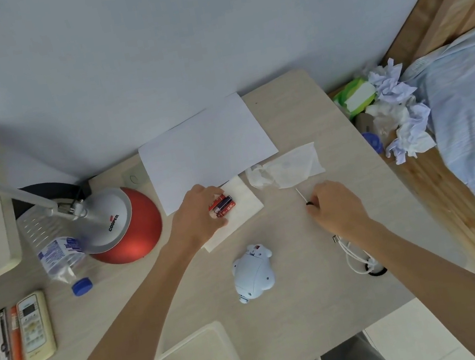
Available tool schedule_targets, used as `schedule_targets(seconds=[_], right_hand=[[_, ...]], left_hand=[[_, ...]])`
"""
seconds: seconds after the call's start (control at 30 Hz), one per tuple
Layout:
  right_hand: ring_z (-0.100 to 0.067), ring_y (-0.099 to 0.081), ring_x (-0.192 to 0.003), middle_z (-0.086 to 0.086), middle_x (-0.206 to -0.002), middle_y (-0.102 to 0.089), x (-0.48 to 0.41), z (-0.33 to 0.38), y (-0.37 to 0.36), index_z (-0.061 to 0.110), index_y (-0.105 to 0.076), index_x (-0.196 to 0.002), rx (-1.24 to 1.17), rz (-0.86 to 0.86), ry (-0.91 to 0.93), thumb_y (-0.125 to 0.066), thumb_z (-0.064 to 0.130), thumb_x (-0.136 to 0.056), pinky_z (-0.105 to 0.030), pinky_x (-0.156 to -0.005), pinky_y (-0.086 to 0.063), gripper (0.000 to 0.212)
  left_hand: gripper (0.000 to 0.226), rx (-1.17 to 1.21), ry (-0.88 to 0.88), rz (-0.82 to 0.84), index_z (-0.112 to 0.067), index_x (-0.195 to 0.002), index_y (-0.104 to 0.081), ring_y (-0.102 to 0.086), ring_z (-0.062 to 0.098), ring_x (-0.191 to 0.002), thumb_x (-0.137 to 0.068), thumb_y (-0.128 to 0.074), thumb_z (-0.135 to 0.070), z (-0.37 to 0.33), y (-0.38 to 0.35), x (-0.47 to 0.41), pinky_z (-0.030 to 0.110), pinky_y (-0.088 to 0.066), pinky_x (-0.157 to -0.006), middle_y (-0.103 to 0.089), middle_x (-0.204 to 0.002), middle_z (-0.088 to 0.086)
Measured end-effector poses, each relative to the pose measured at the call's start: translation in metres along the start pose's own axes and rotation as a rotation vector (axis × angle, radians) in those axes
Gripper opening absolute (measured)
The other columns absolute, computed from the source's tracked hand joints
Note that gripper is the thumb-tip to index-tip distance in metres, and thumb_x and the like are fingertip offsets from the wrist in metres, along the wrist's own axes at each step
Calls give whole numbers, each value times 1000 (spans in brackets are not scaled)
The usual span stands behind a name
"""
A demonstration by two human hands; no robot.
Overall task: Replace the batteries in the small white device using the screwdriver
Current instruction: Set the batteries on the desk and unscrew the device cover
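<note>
The small pale-blue-white rounded plastic device [253, 272] lay lengthwise toward the person, between and nearer than both hands, left hand [196, 215] gripping red cylindrical batteries [222, 206], right hand [336, 205] clasping the thin metal-shafted screwdriver [302, 195].

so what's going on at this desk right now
A person is working on a battery swap. The left hand is on a small cluster of red batteries lying on a white napkin. The right hand is closed around a small screwdriver, tip resting near a tissue. The small white device lies on the desk between the arms, untouched, with what looks like an open compartment at its top end.
</note>
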State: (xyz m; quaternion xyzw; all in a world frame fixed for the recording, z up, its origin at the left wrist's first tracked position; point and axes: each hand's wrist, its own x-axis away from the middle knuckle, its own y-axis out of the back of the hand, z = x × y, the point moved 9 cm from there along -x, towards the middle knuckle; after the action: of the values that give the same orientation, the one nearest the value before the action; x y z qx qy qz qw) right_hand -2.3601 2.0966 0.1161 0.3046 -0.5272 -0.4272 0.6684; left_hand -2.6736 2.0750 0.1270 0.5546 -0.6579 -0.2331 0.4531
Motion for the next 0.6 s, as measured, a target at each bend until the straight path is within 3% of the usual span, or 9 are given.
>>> schedule_targets(seconds=[0.13,0.3,0.47,0.6], right_hand=[[-31,-61,-96,-5,-93,-61,-1,1,1,18,-57,-82,5,-21,-3,-63,30,-97,-34,-69,-43,20],[-31,-61,-89,-6,-88,-65,2,5,6,19,-56,-77,5,-24,-5,-63,30,-96,-35,-68,-46,23],[-35,-68,-91,-10,-92,-70,9,16,14,11,-71,-89,50,-25,22,-60,25,-98,-35,-68,-46,20],[-33,-65,-81,-7,-82,-65,18,25,23,12,-63,-79,5,-40,71,-60,25,-100,-37,-66,-50,25]], left_hand=[[67,-91,-5,-47,-37,-146,-57,-54,16,-127,-85,-87,-33,-5,15,21,42,-56,-89,-54,-132,-8],[59,-9,41,-172,-34,-145,-59,-59,19,-124,-91,-78,-50,-24,25,77,42,-56,-94,-61,-132,-7],[84,111,178,-33,-33,-155,-50,-55,20,-131,-84,-73,-72,-41,-28,137,38,-50,-104,-55,-141,-4],[82,237,288,-22,-31,-153,-51,-59,25,-128,-85,-75,-69,-44,-57,155,40,-53,-105,-56,-140,4]])
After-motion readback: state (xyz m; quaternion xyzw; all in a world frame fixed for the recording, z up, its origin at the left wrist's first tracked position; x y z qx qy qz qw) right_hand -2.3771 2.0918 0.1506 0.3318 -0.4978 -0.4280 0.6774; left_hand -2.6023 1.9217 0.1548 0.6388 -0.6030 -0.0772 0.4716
